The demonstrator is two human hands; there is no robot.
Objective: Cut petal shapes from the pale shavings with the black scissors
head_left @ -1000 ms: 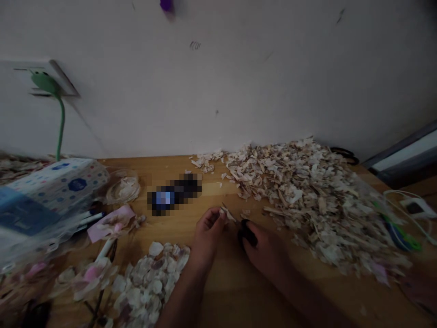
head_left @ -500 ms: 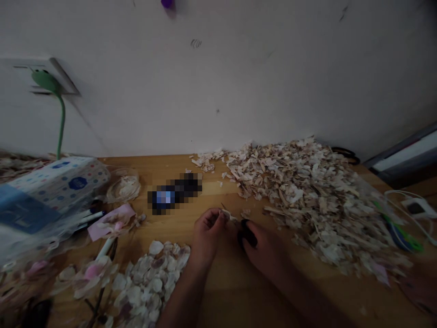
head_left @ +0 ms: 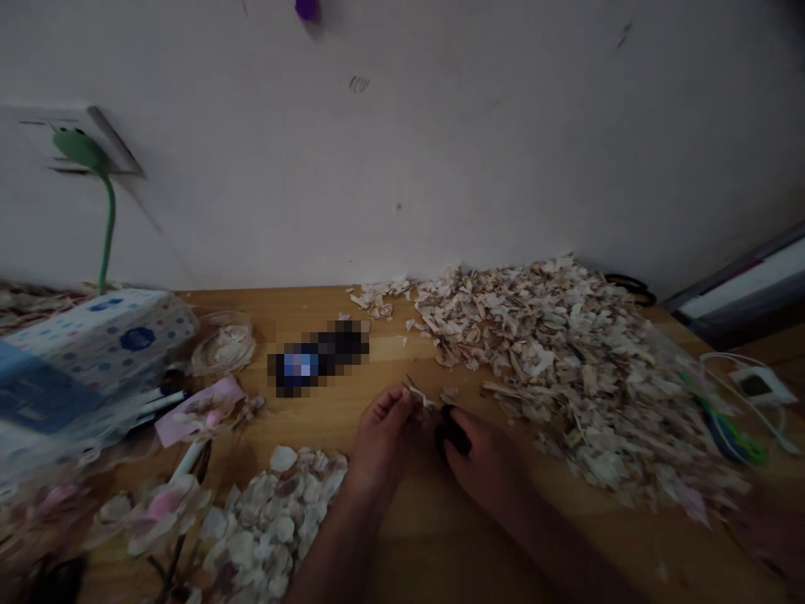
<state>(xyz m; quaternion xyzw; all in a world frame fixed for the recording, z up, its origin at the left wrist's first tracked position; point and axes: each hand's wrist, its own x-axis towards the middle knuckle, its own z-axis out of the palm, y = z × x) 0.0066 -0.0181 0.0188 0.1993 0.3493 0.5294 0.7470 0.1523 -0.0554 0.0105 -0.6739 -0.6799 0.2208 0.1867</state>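
Near the middle of the wooden table, my left hand (head_left: pixel 383 432) pinches a small pale dried flake (head_left: pixel 416 394) between thumb and fingertips. The flake looks like the papery scraps around it, though its exact kind is unclear. My right hand (head_left: pixel 487 457) is closed round the black handles of a pair of scissors (head_left: pixel 454 432), whose blades point toward the flake and are mostly too dark to make out. Left of my left forearm lies a pile of rounded, petal-like pale pieces (head_left: pixel 277 516). A large heap of dry, torn scraps (head_left: pixel 541 352) spreads to the right of my hands.
A pixelated dark object (head_left: pixel 318 356) lies behind my hands. On the left are a tissue pack (head_left: pixel 106 335), pens (head_left: pixel 160 404), a pink paper piece (head_left: pixel 201 411) and pink-centred flowers (head_left: pixel 162 505). A white device with a cable (head_left: pixel 758 383) sits at far right. A wall (head_left: pixel 440 151) rises behind.
The view has shifted very slightly. My hands stay close together, with the flake in the left turned a little and the scissors still in the right.
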